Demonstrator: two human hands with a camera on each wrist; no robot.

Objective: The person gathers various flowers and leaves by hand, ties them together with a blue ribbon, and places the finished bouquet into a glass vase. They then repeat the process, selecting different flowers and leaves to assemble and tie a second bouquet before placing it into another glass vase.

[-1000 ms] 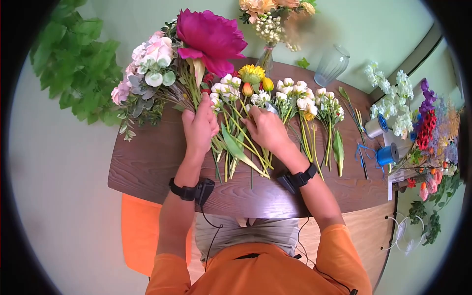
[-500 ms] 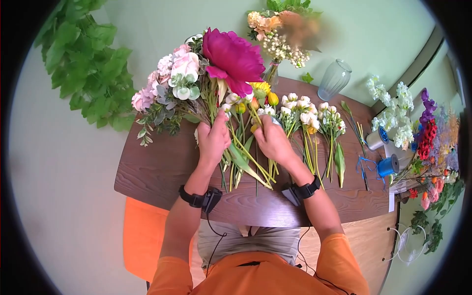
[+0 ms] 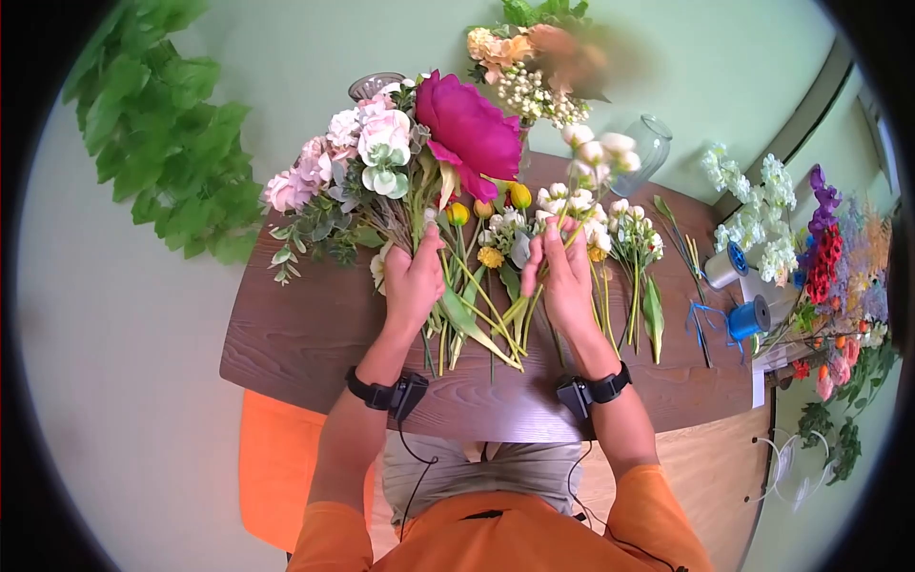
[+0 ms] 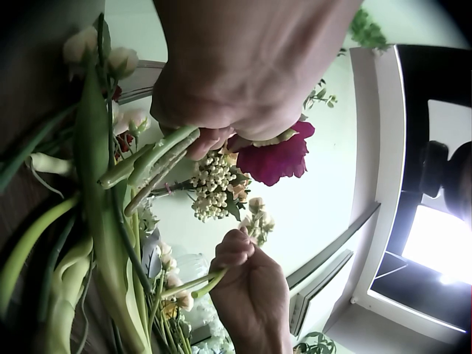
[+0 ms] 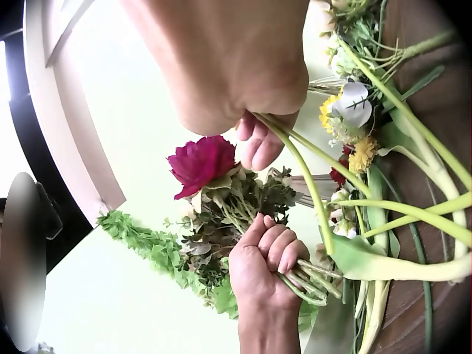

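Observation:
My left hand [image 3: 415, 286] grips the gathered stems of a bouquet, its fingers curled round them in the right wrist view. The bouquet carries a large magenta peony [image 3: 469, 138], pale pink blooms [image 3: 383, 135] and grey-green leaves; cut stem ends [image 4: 158, 158] stick out below the fist. To the right, my right hand [image 3: 564, 276] pinches thin green stems [image 5: 302, 173] topped by a spray of white buds [image 3: 600, 157], raised above the table. Between the hands, yellow tulips [image 3: 458, 214], a small yellow flower [image 3: 490, 257] and crossing loose stems lie on the table.
More white bud sprays [image 3: 631, 229] lie on the dark wooden table [image 3: 295, 324]. A clear glass vase [image 3: 651, 153] and a vase of peach flowers stand at the back. Spools of white [image 3: 726, 265] and blue ribbon [image 3: 748, 317] sit at the right, near other flowers.
My right hand has drawn the white bud spray up from the loose flowers and moved right with it. The left hand still grips the bouquet, which sits farther right in view.

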